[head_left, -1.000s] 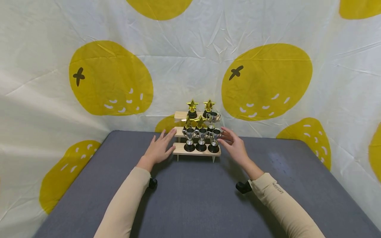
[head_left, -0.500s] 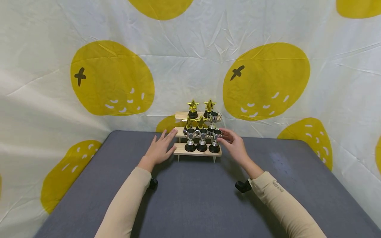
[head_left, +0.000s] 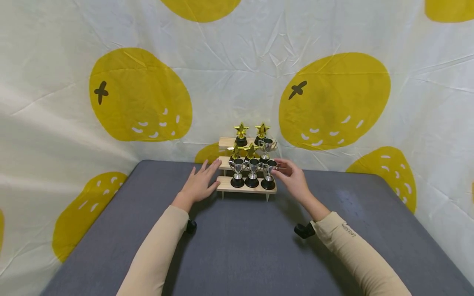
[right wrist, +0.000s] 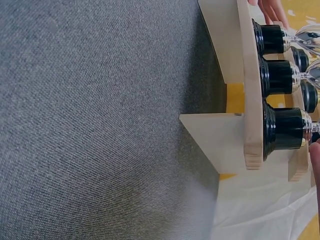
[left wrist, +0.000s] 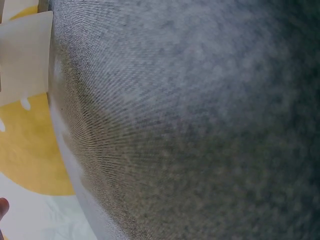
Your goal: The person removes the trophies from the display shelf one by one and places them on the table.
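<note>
1. At the right end of the front tier of a three-tiered wooden shelf (head_left: 242, 190), the head view shows a silver trophy cup (head_left: 269, 176) standing upright. The right hand (head_left: 295, 181) curls at its right side, thumb and fingers seemingly pinching near the handle. The left hand (head_left: 197, 183) lies with fingers spread apart, touching the shelf's left side.

2. Left wrist view: mostly grey surface (left wrist: 175, 125) and one fingertip (left wrist: 3, 206); no cup shows, and the grip cannot be judged.

3. Right wrist view: the thumb (right wrist: 316, 160) sits beside the stem, above the black base (right wrist: 289, 129). Probably light, rigid, slick plastic; thin handles may snap, so stem or base looks the safer hold.
</note>
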Demonstrator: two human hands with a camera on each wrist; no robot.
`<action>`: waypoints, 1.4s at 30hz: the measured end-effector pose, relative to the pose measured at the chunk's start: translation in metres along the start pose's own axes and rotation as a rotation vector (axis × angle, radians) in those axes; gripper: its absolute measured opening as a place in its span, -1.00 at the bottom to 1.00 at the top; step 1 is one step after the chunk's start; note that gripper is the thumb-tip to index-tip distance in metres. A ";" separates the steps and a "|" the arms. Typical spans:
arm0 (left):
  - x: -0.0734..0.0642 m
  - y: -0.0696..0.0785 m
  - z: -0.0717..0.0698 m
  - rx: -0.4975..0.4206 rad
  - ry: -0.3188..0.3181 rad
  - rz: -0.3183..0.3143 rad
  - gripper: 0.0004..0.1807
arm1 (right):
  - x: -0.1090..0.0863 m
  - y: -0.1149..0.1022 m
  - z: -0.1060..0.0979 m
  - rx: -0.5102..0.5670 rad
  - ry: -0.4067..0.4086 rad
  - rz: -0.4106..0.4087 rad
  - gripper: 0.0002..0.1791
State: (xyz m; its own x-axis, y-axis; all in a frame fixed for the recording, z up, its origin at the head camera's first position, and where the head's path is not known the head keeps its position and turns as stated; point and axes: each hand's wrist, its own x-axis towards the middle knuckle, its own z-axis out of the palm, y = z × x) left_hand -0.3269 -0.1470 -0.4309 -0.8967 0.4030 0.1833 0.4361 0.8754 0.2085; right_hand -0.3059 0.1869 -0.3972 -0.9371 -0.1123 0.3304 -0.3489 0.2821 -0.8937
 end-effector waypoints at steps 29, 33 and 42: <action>0.001 -0.002 0.001 0.002 0.021 0.013 -0.19 | -0.028 -0.014 0.001 0.037 -0.070 -0.080 -0.57; 0.001 -0.002 0.000 0.001 0.021 0.015 -0.19 | -0.031 -0.018 0.006 0.036 -0.098 -0.095 -0.57; 0.001 -0.003 0.002 0.011 0.014 0.013 -0.19 | -0.039 -0.018 0.021 0.057 -0.150 -0.107 -0.59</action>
State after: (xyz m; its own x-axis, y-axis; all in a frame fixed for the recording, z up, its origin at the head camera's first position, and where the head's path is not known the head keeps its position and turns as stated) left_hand -0.3292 -0.1482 -0.4333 -0.8896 0.4108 0.1996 0.4470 0.8729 0.1956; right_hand -0.2629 0.1663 -0.4005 -0.8818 -0.2804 0.3792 -0.4414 0.2074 -0.8730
